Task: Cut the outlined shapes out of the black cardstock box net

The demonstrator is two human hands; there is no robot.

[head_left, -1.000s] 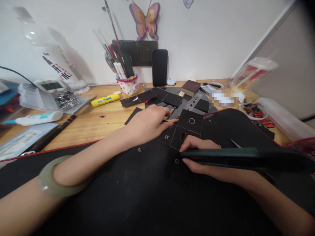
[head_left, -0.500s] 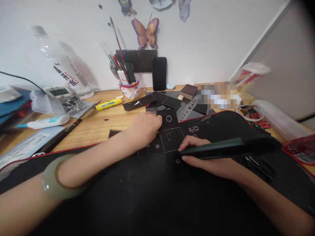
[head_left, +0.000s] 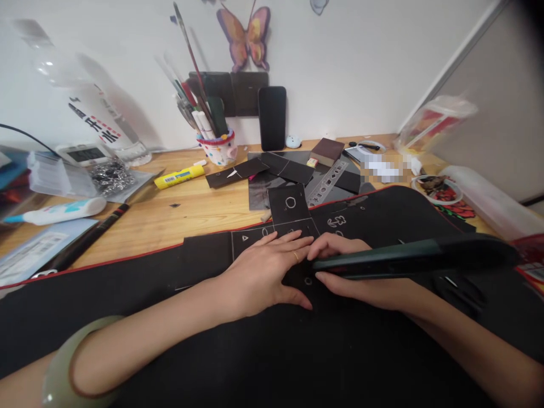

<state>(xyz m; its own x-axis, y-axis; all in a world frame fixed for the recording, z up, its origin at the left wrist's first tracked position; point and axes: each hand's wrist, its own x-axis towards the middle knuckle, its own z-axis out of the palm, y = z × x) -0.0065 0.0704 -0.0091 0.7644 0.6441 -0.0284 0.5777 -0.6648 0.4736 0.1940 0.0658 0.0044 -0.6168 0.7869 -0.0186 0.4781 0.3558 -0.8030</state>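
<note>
My left hand [head_left: 267,272] lies flat with fingers stretched out on a black card sheet [head_left: 238,241] marked into squares with small cut-out shapes; a ring shows on one finger and a pale green bangle [head_left: 63,362] on the wrist. My right hand [head_left: 352,272] grips a long dark green tool [head_left: 408,258] that reaches to the right, its near end touching the sheet beside my left fingertips. One square with a circle cut-out [head_left: 290,204] sticks out toward the far side. All of this rests on a black mat [head_left: 255,351].
On the wooden desk [head_left: 170,212] behind lie more black card pieces [head_left: 272,167], a stencil ruler [head_left: 327,181], a yellow glue stick [head_left: 178,176], a pen cup [head_left: 216,144], a phone [head_left: 272,116] leaning on the wall, a bottle [head_left: 89,113], a timer and containers at right.
The black sheet has been pulled nearer and to the left. My left hand has come back from the far pieces and now lies flat on the sheet next to my right hand.
</note>
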